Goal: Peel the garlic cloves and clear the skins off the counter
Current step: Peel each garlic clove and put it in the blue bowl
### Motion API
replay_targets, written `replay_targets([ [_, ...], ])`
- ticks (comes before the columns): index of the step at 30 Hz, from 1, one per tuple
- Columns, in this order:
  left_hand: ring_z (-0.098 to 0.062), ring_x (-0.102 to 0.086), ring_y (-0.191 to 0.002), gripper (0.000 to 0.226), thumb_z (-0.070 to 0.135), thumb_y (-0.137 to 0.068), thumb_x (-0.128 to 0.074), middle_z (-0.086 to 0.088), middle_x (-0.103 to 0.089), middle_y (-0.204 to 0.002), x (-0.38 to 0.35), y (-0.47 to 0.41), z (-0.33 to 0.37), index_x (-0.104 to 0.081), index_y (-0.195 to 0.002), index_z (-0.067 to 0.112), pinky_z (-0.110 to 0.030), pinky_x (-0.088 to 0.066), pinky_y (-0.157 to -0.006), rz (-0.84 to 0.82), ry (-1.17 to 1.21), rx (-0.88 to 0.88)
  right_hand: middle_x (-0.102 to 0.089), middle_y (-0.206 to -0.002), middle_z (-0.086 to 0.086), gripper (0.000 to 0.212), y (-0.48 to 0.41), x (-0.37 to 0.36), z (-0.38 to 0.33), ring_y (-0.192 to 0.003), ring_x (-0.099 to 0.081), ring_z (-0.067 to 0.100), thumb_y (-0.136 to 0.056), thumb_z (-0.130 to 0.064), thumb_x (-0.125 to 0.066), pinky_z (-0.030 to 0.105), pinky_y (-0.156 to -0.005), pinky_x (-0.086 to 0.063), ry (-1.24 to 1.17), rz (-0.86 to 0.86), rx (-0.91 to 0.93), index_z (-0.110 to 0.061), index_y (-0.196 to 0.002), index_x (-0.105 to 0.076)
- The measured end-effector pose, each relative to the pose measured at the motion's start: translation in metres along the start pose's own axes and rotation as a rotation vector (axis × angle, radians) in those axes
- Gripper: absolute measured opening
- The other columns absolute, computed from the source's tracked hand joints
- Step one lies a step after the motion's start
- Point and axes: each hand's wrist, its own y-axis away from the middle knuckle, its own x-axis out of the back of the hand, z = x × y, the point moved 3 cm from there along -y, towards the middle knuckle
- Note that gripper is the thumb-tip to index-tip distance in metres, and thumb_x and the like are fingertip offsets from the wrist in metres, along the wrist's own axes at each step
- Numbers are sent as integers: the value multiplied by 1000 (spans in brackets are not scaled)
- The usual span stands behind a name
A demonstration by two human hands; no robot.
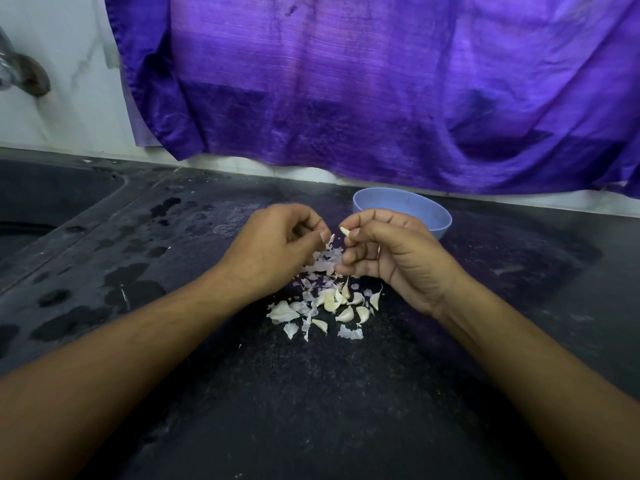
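A purple cloth (346, 81) hangs along the far wall above the dark surface (311, 410), with a sink (41, 202) at far left and wet patches (131, 289) on the left. A blue bowl (415, 209) sits far right of centre, just behind the right hand (391, 258), whose fingers pinch the held clove (344, 231). The left hand (273, 244) has its fingers curled, thumb and forefinger nipping a skin flake (331, 238). Below and nearer lie loose skins (323, 261) mixed with the remaining cloves (332, 303). The likely trouble is light skins drifting left onto the wet patches and sticking there. The clove might also slip from so small a pinch and drop into the pile.
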Motion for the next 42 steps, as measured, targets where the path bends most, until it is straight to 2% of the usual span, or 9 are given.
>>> replay_targets([
  [5,-1,-70,-63,9,27,-98,-70,15,-74,-71,2,-1,0,-77,-92,25,-27,-59,-67,16,-44,26,-66,-63,4,17,0,17,-20,-52,-61,12,-93,9,-60,25,-50,-55,389,168,308,-5,-92,-71],
  [9,9,-62,-56,4,30,-89,-80,27,-67,-62,3,0,2,-79,-86,28,-10,-43,-58,5,-91,37,-68,-69,-10,21,0,38,-34,-59,-56,7,-87,3,-69,20,-60,-47,692,342,544,-18,-85,-72],
  [13,9,-58,-50,14,33,-81,-87,26,-65,-56,5,2,6,-77,-77,25,-7,-37,-53,19,-115,56,-71,-74,-6,13,-6,61,-32,-63,-58,5,-86,-7,-73,23,-65,-49,858,474,545,-19,-83,-73],
  [16,5,-59,-52,21,38,-78,-88,16,-70,-62,5,3,8,-73,-75,23,-14,-41,-57,46,-123,52,-71,-76,-14,7,-10,75,-27,-65,-61,5,-88,-20,-75,35,-70,-54,1028,528,464,-27,-87,-76],
  [20,0,-62,-57,29,43,-84,-81,5,-71,-66,7,3,8,-66,-75,20,-25,-50,-62,70,-145,50,-70,-82,-16,7,-6,73,-34,-67,-61,9,-89,-23,-74,31,-71,-52,1033,560,540,-28,-91,-79],
  [24,-16,-72,-66,41,41,-98,-66,-1,-72,-66,6,1,5,-64,-69,12,-35,-58,-69,48,-100,56,-63,-68,-6,10,-2,52,-38,-54,-47,10,-86,-16,-81,23,-55,-41,842,376,592,-17,-82,-72],
  [30,0,-67,-56,34,36,-107,-50,13,-68,-62,3,-1,1,-77,-90,24,-32,-59,-68,-1,-114,72,-69,-67,10,18,6,10,-18,-59,-55,9,-90,-24,-80,35,-55,-45,798,-241,252,-8,-82,-77],
  [32,3,-67,-60,25,30,-106,-53,16,-68,-67,1,-2,0,-77,-98,27,-31,-58,-70,-23,-145,52,-72,-69,4,12,10,3,-12,-54,-56,-1,-86,-15,-83,17,-53,-43,790,-379,134,-5,-91,-78],
  [42,-11,-71,-66,29,11,-100,-49,6,-74,-82,-2,0,-2,-72,-94,28,-37,-61,-66,-95,-38,46,-74,-78,-5,8,11,-6,0,-52,-52,-3,-86,-14,-83,10,-52,-37,999,-456,83,-14,-93,-80],
])
